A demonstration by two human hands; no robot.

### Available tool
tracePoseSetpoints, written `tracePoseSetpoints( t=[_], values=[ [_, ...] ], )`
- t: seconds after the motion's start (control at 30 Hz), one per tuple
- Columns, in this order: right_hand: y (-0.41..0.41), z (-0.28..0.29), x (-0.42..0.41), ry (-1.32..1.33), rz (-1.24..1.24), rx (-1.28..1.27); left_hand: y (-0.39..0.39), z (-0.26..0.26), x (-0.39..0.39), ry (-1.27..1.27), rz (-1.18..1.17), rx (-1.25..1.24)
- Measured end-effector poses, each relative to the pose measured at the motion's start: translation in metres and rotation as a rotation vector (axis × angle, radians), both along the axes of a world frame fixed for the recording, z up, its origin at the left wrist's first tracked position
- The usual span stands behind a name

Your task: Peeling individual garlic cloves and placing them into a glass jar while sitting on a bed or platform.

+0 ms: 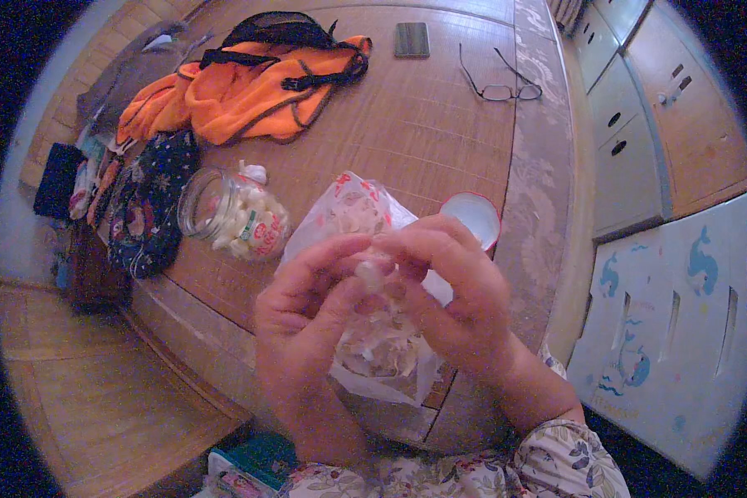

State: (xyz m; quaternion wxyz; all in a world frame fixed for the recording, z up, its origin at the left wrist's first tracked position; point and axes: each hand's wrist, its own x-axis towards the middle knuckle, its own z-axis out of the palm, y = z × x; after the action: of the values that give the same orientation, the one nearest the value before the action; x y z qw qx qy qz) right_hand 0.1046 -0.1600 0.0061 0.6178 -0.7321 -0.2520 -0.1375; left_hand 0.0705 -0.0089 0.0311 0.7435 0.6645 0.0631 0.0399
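Note:
Between the fingertips of my left hand is a whitish garlic clove. My right hand meets it there, thumb and fingers pinched at the clove's papery skin. Beneath both hands lies a thin plastic bag with red print, with loose garlic skins on it. Left of the hands a clear glass jar lies tilted on its side, its mouth open to the left, with many peeled cloves inside. A garlic bulb rests against the jar's far side. The round red-rimmed jar lid lies to the right, partly behind my right hand.
An orange fleece garment with black straps lies on the mat at the far left. Beyond the hands are a dark phone-like slab and eyeglasses. A dark patterned cloth lies left of the jar. Cabinets stand at right.

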Motion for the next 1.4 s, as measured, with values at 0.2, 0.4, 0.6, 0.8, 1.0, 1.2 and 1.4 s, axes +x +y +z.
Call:
tracePoseSetpoints(
  t=[0.2,0.4,0.6,0.8,1.0,1.2,1.4],
  values=[
    [-0.005,-0.005,-0.002,-0.089,-0.021,-0.015,-0.002,0.001,0.000,0.003,-0.040,-0.040],
    [0.000,-0.003,0.000,-0.023,0.002,-0.016,0.002,-0.001,0.000,-0.036,0.047,-0.048],
    [-0.002,-0.007,0.001,-0.013,-0.003,-0.043,0.004,-0.005,0.003,-0.050,0.121,-0.094],
    [0.003,-0.005,-0.002,0.014,0.015,-0.068,0.009,-0.012,0.005,-0.127,0.081,-0.115],
    [0.004,-0.001,-0.007,0.064,0.050,-0.028,0.003,-0.003,0.003,-0.075,0.122,-0.087],
    [0.004,-0.005,-0.008,-0.024,0.015,-0.003,0.006,-0.009,0.001,-0.032,0.103,-0.049],
    [0.004,-0.002,-0.009,-0.022,0.003,-0.008,0.010,-0.010,0.000,-0.034,0.086,-0.033]
  ],
)
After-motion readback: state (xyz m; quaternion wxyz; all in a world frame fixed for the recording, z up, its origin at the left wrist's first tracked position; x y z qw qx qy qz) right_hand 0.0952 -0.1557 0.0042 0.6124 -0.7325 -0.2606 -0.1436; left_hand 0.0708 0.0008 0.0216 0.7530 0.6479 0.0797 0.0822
